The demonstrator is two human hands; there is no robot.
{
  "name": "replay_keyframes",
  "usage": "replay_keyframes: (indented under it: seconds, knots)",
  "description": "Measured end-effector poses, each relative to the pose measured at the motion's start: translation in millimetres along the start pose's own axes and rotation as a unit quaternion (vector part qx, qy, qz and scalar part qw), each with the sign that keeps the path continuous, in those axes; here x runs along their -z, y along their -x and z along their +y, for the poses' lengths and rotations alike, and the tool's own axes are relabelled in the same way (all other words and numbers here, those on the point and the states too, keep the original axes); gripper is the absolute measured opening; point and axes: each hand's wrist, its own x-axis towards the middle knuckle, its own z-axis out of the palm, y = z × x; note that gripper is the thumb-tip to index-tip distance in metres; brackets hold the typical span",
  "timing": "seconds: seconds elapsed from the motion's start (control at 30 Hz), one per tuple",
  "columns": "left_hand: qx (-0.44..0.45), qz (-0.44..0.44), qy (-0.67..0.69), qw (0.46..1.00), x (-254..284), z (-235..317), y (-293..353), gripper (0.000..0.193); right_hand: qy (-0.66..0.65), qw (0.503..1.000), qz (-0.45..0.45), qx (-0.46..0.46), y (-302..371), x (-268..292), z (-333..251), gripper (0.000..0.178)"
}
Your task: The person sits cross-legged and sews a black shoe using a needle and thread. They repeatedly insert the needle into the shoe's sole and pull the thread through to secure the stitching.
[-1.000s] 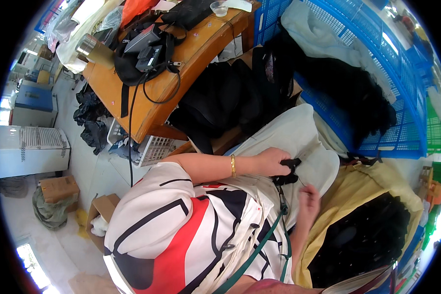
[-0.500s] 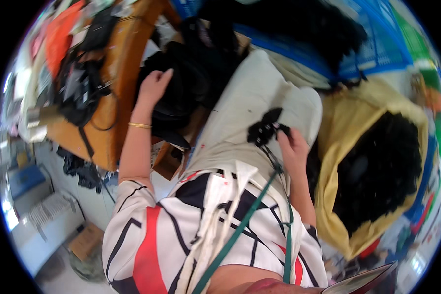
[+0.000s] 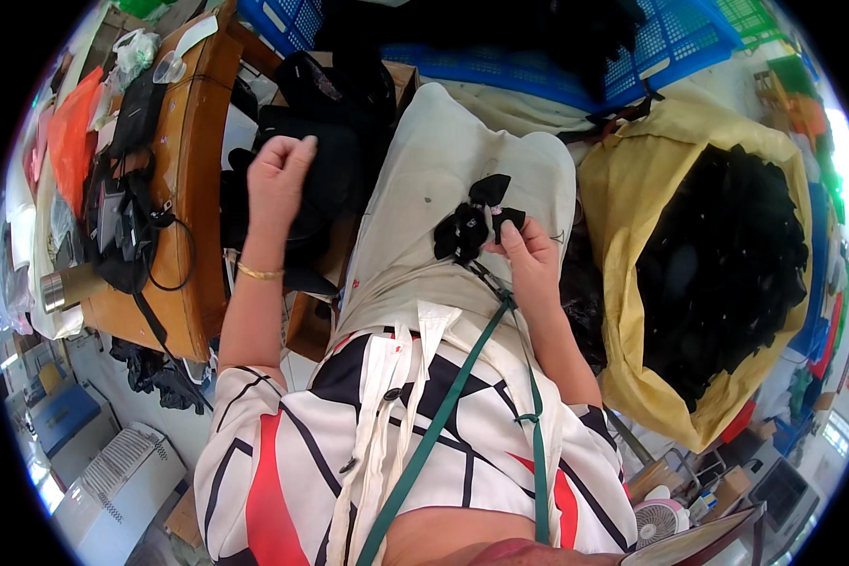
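Observation:
My right hand [image 3: 535,257] pinches a small black fabric piece [image 3: 507,223] between thumb and fingers, over my lap. More black fabric pieces, bow-like in shape, lie in a small bunch [image 3: 464,234] just left of those fingertips, on the cream apron [image 3: 424,156]. My left hand [image 3: 279,177] is raised to the left of my lap, beside the wooden table; its fingers are curled and the thumb is pressed to them. Whether it holds anything thin is not visible. A green cord [image 3: 441,415] hangs from my neck and runs to the dark straps below the bunch.
To the right stands a yellow sack [image 3: 623,283] full of black pieces. A blue plastic crate [image 3: 674,52] with black material is ahead. On the left, a wooden table [image 3: 184,283] carries a black bag [image 3: 127,222]. Black cloth [image 3: 325,165] fills the gap beyond my left hand.
The view has shifted, so the surroundings sit differently. My right hand now grips a black piece beside the bunch, its fingers closer together. My left hand stays raised and curled.

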Motion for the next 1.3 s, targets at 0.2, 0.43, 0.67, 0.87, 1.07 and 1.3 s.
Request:
replay_keyframes:
  seconds: [0.2, 0.43, 0.67, 0.87, 1.07, 1.3]
  knots:
    - [0.031, -0.1, -0.011, 0.994, -88, 20, 51, 0.02, -0.064, 0.994, 0.073, 0.053, 3, -15, 1, 0.019]
    - [0.355, -0.196, 0.256, 0.878, -134, 6, 96, 0.022, -0.128, 0.97, 0.169, 0.118, -6, -25, -1, 0.02]
    - [0.282, -0.327, 0.065, 0.9, -127, 13, 109, 0.031, -0.05, 0.982, 0.154, 0.1, -19, -10, 6, 0.018]
    - [0.334, -0.178, 0.146, 0.914, -122, 11, 105, 0.029, 0.301, 0.903, 0.13, 0.279, -28, -5, -8, 0.014]
    - [0.298, -0.219, 0.21, 0.905, -126, 15, 103, 0.018, 0.352, 0.911, -0.01, 0.215, -5, -19, 6, 0.012]
    - [0.351, -0.098, 0.35, 0.863, -133, 10, 102, 0.024, 0.279, 0.953, -0.08, 0.084, 10, -11, 16, 0.011]
